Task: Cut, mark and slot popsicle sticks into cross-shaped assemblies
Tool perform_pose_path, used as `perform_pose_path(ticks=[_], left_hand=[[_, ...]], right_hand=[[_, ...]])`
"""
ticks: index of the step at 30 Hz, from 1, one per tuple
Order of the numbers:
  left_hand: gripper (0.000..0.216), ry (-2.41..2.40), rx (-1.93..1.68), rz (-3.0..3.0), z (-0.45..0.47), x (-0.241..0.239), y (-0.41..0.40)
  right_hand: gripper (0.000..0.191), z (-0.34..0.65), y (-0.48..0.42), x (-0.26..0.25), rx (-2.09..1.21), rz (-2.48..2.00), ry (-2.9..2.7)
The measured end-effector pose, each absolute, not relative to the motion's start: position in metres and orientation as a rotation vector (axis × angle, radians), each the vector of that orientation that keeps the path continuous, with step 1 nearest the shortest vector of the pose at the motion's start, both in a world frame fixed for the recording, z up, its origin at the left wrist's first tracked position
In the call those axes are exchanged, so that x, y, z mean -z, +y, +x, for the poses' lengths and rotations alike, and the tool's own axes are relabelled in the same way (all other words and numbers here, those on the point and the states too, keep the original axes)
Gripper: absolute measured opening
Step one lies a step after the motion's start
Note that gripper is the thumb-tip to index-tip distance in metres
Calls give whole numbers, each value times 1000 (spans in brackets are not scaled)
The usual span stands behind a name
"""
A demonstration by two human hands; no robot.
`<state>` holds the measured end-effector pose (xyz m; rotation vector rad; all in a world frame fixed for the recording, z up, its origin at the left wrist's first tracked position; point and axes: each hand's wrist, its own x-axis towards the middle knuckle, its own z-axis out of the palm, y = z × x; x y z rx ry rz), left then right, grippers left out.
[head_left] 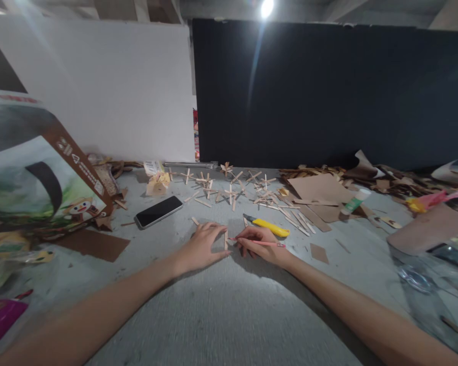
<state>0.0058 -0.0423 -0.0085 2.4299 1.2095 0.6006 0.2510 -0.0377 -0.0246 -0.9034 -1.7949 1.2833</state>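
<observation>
On the grey table, my left hand steadies a short wooden craft stick, its thumb at the near end and its fingers at the far end. A pink pencil is gripped in my right hand, the tip at or close to that stick; actual contact is too small to tell. Just beyond the right hand lies a yellow utility knife. Another stick pokes out past the left hand. Farther back are several crossed-stick pieces and loose sticks.
A phone lies left of the sticks, near a large printed bag. To the right are cardboard sheets, a glue stick, a small brown square and a roll of tape. Wood scraps line the back.
</observation>
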Motion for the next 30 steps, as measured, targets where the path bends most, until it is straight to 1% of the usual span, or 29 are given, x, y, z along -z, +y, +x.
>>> perform_pose_path(ticks=[8, 25, 30], left_hand=[[54, 1199, -621, 2419, 6, 9, -43], [54, 1207, -608, 2406, 6, 8, -42], [55, 1198, -622, 2393, 6, 10, -41]], right_hand=[[40, 249, -37, 25, -1288, -907, -1808], [38, 253, -30, 40, -1261, -905, -1848], [37, 253, -32, 36, -1264, -920, -1852]])
